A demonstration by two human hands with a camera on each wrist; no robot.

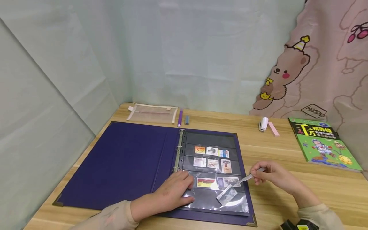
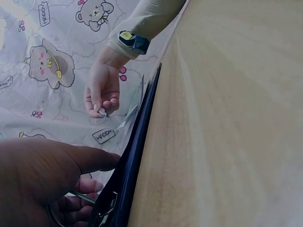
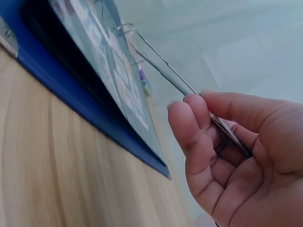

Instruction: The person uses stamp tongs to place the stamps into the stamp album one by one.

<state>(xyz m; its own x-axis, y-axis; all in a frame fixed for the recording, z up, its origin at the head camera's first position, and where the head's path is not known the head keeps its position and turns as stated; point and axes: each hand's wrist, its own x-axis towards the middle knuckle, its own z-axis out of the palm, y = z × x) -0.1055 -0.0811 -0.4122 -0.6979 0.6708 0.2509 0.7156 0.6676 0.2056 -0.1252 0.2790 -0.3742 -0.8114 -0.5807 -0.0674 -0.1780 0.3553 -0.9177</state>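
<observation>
A navy ring binder (image 1: 129, 163) lies spread on the table, a black stamp page (image 1: 212, 201) with clear pockets on its right side. Several stamps sit in rows, among them a red and yellow stamp (image 1: 205, 182). My left hand (image 1: 172, 188) rests on the page's left edge by the metal rings (image 1: 179, 147), thumb pointing across the lower pocket. Metal tweezers (image 3: 165, 68) are pinched between the thumb and fingers of my right hand (image 1: 268, 174). Their tips reach over a stamp (image 1: 228, 181) in the fourth row. A small clear sleeve (image 1: 227, 195) lies tilted just below it.
Behind the binder are a mesh zip pouch (image 1: 152, 114), a purple pen (image 1: 180, 118) and a small grey-blue block (image 1: 187, 120). To the right stand a white stapler (image 1: 263, 124), a pink strip (image 1: 273, 129) and a green book (image 1: 325, 143). Curtains hang behind the table.
</observation>
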